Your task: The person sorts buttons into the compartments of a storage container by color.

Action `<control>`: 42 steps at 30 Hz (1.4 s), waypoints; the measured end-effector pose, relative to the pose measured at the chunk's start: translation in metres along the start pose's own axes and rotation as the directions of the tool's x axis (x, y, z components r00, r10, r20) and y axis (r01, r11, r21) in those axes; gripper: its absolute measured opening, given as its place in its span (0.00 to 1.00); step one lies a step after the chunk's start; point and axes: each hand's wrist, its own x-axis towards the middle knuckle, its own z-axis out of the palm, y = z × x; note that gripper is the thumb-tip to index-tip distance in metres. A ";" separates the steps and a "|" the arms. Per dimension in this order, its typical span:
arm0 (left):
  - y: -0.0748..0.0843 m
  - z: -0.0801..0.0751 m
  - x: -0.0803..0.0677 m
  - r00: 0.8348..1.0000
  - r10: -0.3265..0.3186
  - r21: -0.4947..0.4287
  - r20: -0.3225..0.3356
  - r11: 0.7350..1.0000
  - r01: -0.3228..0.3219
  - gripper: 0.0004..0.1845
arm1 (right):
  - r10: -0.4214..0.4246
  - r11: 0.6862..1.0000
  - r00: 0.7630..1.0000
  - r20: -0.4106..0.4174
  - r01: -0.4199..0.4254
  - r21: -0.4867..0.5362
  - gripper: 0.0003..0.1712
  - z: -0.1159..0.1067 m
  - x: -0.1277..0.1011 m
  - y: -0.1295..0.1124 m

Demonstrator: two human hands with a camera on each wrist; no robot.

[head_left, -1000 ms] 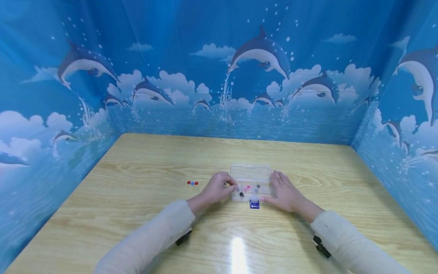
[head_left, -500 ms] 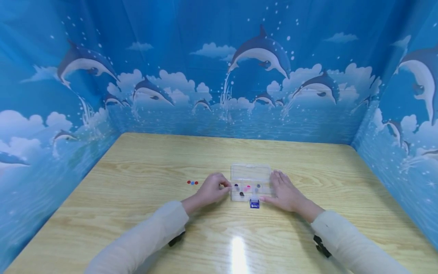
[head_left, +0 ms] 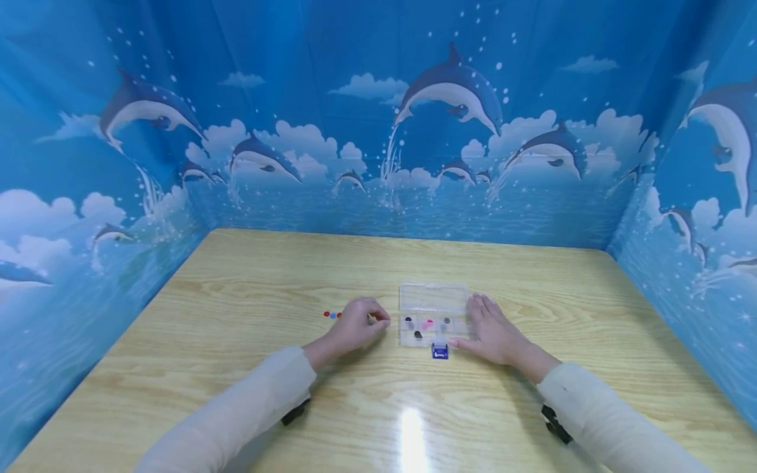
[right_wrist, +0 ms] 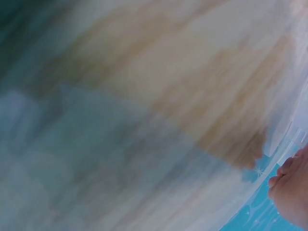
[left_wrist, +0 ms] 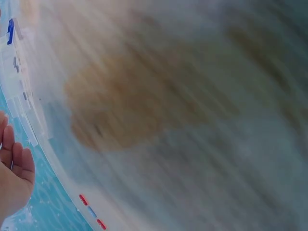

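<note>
Beside clear box: right hand flat (fingers touching it).

sleeves — cream, long | wrists — black straps | hands bare

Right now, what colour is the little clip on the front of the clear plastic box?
Dark blue clip; the head view shows it best.

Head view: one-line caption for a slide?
Right hand rests flat against a clear compartment box; left hand lies curled between it and three small beads.
</note>
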 end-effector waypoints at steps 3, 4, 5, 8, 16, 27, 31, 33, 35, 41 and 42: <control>-0.002 -0.002 -0.001 0.999 0.032 -0.006 -0.028 0.999 -0.032 0.02 | -0.002 1.000 1.000 -0.001 0.002 -0.001 0.57 0.000 0.000 0.000; -0.003 -0.003 -0.002 0.999 0.041 -0.009 -0.034 0.999 -0.041 0.02 | -0.002 1.000 1.000 -0.001 0.002 0.000 0.57 0.000 0.000 0.000; -0.003 -0.004 -0.002 0.998 0.051 -0.014 -0.039 0.999 -0.052 0.02 | -0.002 1.000 1.000 0.000 0.002 0.001 0.57 0.000 0.000 0.001; -0.006 -0.006 -0.003 0.997 0.067 -0.013 -0.047 0.998 -0.068 0.02 | -0.003 1.000 1.000 0.001 0.003 0.005 0.57 0.000 0.000 0.001; -0.015 -0.010 -0.003 0.999 0.008 0.005 -0.053 1.000 -0.008 0.03 | -0.005 1.000 1.000 -0.003 0.005 0.007 0.57 0.000 0.000 0.001; -0.022 -0.020 -0.006 0.996 0.043 -0.039 -0.081 0.998 -0.046 0.03 | -0.003 1.000 1.000 -0.003 0.003 0.010 0.57 0.001 0.001 0.002; -0.025 -0.023 -0.006 0.993 0.066 -0.041 -0.093 0.997 -0.070 0.02 | -0.003 1.000 1.000 -0.002 0.003 0.008 0.57 0.002 0.001 0.002; -0.027 -0.025 -0.006 0.992 0.080 -0.041 -0.099 0.996 -0.085 0.02 | -0.002 1.000 1.000 -0.002 0.002 0.008 0.57 0.002 0.001 0.002; -0.029 -0.026 -0.006 0.991 0.086 -0.043 -0.103 0.995 -0.091 0.02 | -0.001 1.000 1.000 -0.002 0.001 0.007 0.57 0.002 0.001 0.003; -0.036 -0.031 -0.007 0.992 0.071 -0.045 -0.104 0.996 -0.076 0.02 | -0.007 1.000 1.000 -0.009 0.007 0.008 0.57 0.003 0.001 0.003; -0.037 -0.031 -0.007 0.992 0.072 -0.046 -0.106 0.996 -0.077 0.02 | -0.008 1.000 1.000 -0.011 0.008 0.009 0.57 0.002 0.001 0.002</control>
